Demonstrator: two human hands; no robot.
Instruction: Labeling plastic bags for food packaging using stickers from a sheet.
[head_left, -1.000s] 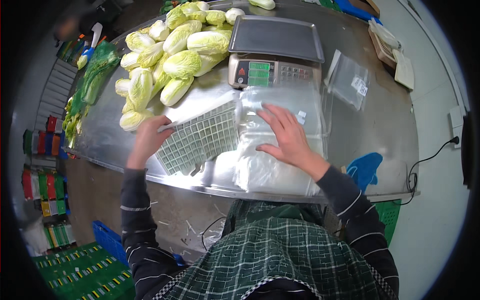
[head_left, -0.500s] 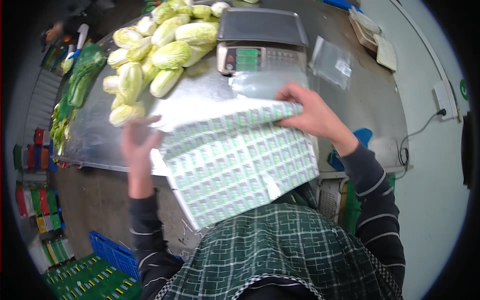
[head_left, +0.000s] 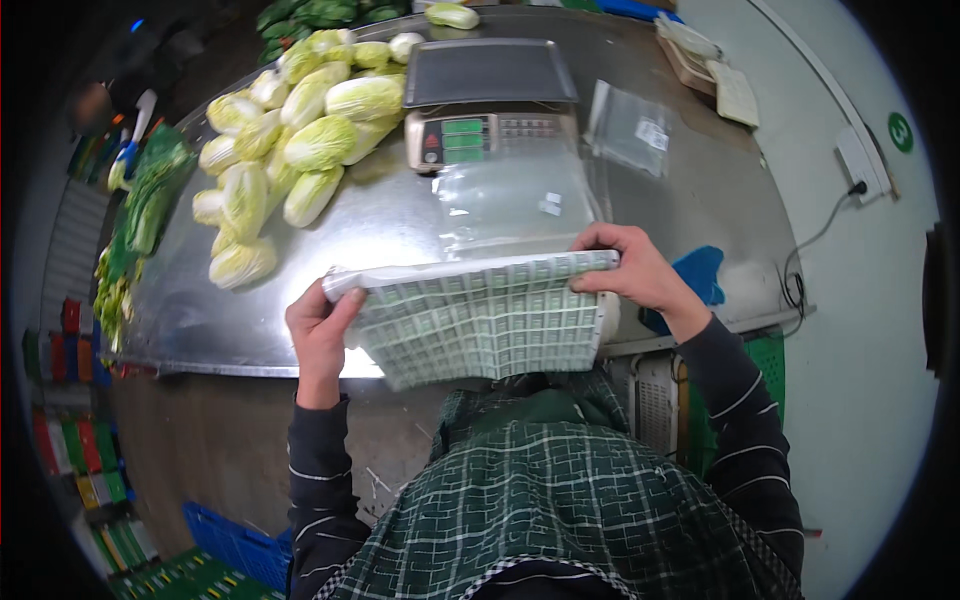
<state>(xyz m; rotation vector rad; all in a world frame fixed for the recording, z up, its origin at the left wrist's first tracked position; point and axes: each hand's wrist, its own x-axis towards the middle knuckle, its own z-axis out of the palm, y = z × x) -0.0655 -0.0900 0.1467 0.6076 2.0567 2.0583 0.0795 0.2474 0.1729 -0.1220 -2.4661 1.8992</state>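
Observation:
A sheet of labels (head_left: 480, 328), printed in small green and grey blocks, is stretched between my hands over the near edge of the table. My left hand (head_left: 322, 328) pinches its upper left corner, thumb on top. The upper right corner is gripped by my right hand (head_left: 640, 272) between thumb and fingers. Along the top the sheet is curled over, showing a white band. Just beyond it lie clear plastic bags (head_left: 515, 200) with a small white label on them. Behind these stands a weighing scale (head_left: 490, 75) with a dark pan and green display.
Several napa cabbages (head_left: 320, 143) are piled left of the scale on the metal table (head_left: 165, 325). Green leafy vegetables in netting (head_left: 150, 205) lie at the left edge. More plastic bags (head_left: 628, 130) are right of the scale. A blue object (head_left: 700, 275) sits by my right forearm.
My left hand has come from a blurred, spread pose to a pinch on the sheet's left corner. The sheet is now more level and tilted, its top edge lower in view.

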